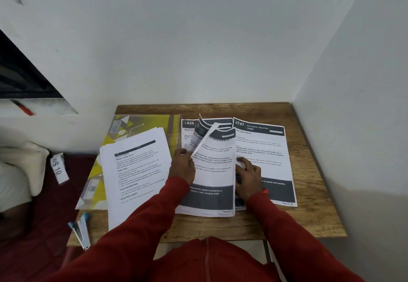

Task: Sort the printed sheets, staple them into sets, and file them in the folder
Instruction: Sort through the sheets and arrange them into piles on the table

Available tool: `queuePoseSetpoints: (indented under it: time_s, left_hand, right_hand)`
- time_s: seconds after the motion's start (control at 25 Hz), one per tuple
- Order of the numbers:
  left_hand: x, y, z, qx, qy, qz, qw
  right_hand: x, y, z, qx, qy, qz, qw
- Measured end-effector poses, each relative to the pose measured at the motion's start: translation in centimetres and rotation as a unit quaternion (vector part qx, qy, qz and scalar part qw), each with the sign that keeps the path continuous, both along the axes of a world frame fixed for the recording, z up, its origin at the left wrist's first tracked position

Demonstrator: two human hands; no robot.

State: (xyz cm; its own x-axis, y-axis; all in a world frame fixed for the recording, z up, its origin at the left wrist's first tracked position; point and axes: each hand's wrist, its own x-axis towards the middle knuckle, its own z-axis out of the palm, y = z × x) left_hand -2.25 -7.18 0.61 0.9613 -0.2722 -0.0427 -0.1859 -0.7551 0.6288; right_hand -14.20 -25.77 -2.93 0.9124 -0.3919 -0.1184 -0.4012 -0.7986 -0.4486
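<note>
My left hand [182,167] pinches the lifted edge of a printed sheet [204,140] that curls up over the middle pile of sheets [213,178]. My right hand [248,177] rests with spread fingers on the sheet headed 2747 [265,149] at the right, at its edge with the middle pile. A sheet headed 1426 [187,127] shows behind my left hand. A separate stack of text pages [134,171] lies to the left, on top of a yellow and grey folder [141,125]. A blue and white stapler [80,231] lies at the table's front left corner.
The wooden table [309,204] stands in a corner, with white walls behind and to the right. A white tag marked WS 10 [58,168] and a pillow [24,164] lie on a dark red surface to the left. A red-handled tool [23,107] rests on a ledge.
</note>
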Motion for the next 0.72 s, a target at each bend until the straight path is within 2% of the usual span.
queuePoseSetpoints:
  time_s: [0.08, 0.2, 0.32, 0.36, 0.4, 0.48, 0.52, 0.56, 0.72]
  left_hand:
    - [0.5, 0.8, 1.0, -0.044, -0.015, -0.011, 0.999]
    - [1.9, 3.6, 3.4, -0.135, -0.039, 0.008, 0.990]
    - [3.4, 7.6, 7.0, -0.256, 0.018, 0.090, 0.962]
    - [3.9, 8.8, 8.1, -0.299, 0.050, 0.117, 0.946]
    - [4.3, 9.8, 9.2, -0.350, 0.088, 0.136, 0.923]
    - [4.7, 10.6, 10.7, -0.444, 0.156, 0.152, 0.869]
    - [4.8, 10.7, 11.1, -0.474, 0.177, 0.152, 0.849]
    - [4.8, 10.7, 11.4, -0.498, 0.193, 0.153, 0.832]
    - [4.7, 10.2, 11.6, -0.550, 0.241, 0.142, 0.787]
  right_hand:
    - [0.0, -0.3, -0.4, 0.005, 0.003, 0.005, 1.000]
    - [0.2, -0.4, 0.2, 0.065, -0.017, -0.022, 0.997]
    - [0.7, 0.5, 2.5, 0.102, -0.052, -0.061, 0.992]
    - [1.1, 0.9, 3.9, 0.162, -0.087, -0.065, 0.981]
    - [1.6, 1.4, 5.7, 0.278, -0.107, -0.074, 0.952]
    - [2.6, 2.5, 9.4, 0.545, -0.092, -0.089, 0.828]
    - [2.9, 3.1, 10.9, 0.618, -0.078, -0.087, 0.778]
    - [3.3, 3.7, 12.1, 0.647, -0.074, -0.079, 0.754]
    - [3.9, 4.1, 14.0, 0.676, -0.132, -0.097, 0.719]
